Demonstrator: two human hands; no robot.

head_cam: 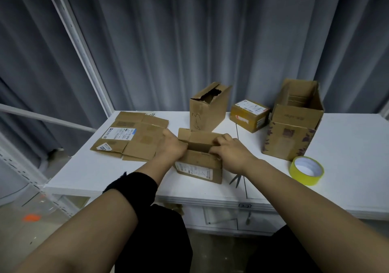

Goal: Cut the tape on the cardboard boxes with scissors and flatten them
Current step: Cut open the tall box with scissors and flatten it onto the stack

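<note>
White bench, cardboard all over it. Biggest is the tall open box at the far right, then the flattened sheet lying on the left and the torn-top box standing at the far side.

Next is the box being worked on, near the middle of the bench's front edge. The left hand has its grip curled over the left side of the open top. The right hand has its grip curled over the right side. Both are closed on cardboard and hold nothing else.

My guess is it's being spread open for squashing. I'd push opposite corners together so it folds along its creases, and check that the bottom tape is cut first. It's plain brown and a bit scuffed, flaps up, with a white label on the near face.

Smaller stuff: a little taped-shut box far right of middle, a yellow tape roll near right, and scissors lying just right of the held box.
</note>
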